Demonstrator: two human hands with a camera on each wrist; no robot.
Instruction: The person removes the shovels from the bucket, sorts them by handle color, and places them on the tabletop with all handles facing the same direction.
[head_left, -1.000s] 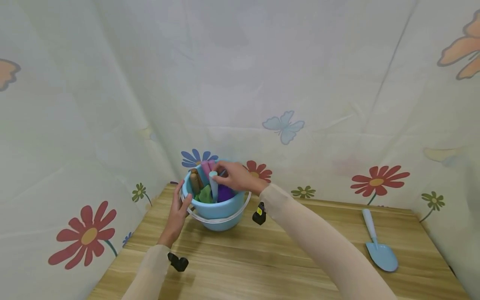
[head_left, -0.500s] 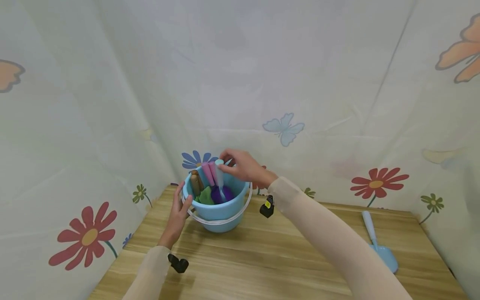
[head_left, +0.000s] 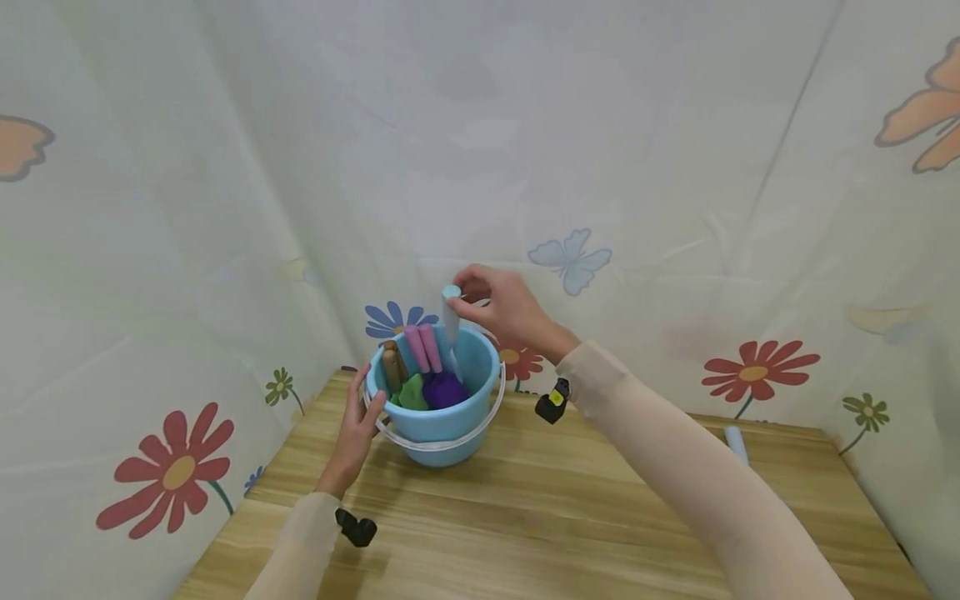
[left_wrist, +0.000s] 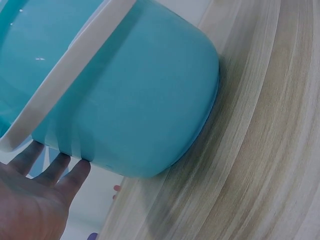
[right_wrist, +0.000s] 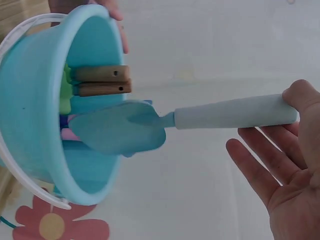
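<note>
Pinching the trowel (right_wrist: 185, 118) near the butt of its pale grip, the right hand (head_left: 510, 308) sets its thumb to one side and bent fingers to the other; in the right wrist view its other fingers spread loosely away from the grip. The trowel stands almost upright above the bucket (head_left: 442, 427), grip up and blade down, the blade overlapping the bucket's mouth; how far the tip sits below the rim I cannot tell. The left hand (head_left: 356, 433) lies against the left side of the bucket, thumb by the near rim, fingers stretched out rather than curled; the left wrist view shows three fingertips touching the blue wall. The bucket rests upright on the table (head_left: 540, 500), its white bail (head_left: 435, 447) hanging down across the front. Inside, two wooden handles (head_left: 391, 367) lean at the left, two pink handles (head_left: 416, 348) lean side by side at the back, and a green piece (head_left: 412, 393) lies just beside a purple piece (head_left: 446, 390), below the trowel. Well apart to the right, a pale blue handle (head_left: 737, 442) shows on the table, the rest of it hidden by the right sleeve (head_left: 660, 467). Behind everything hangs a white cloth (head_left: 637, 167) printed with flowers and butterflies.
</note>
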